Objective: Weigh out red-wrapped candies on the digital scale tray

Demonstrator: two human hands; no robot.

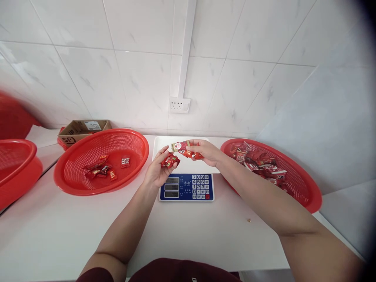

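Above the digital scale (187, 188), my left hand (156, 171) is closed on small red snack packets (170, 160). Beside it, my right hand (204, 150) grips a few more red packets (189, 152), one with a gold end and a pale round label. The two hands are close together over the white weighing plate (157, 141). To the right, a red plastic basket (315, 201) holds a heap of red and white packets (261, 162). On the left, another red basket (64, 182) contains several packets (101, 170) at its bottom.
An open cardboard box (84, 130) stands behind the left basket. At the far left is another red basket (17, 176). A wall socket (179, 105) is mounted on the tiles behind the scale. A tiny brown scrap (249, 220) lies on the white table (217, 239).
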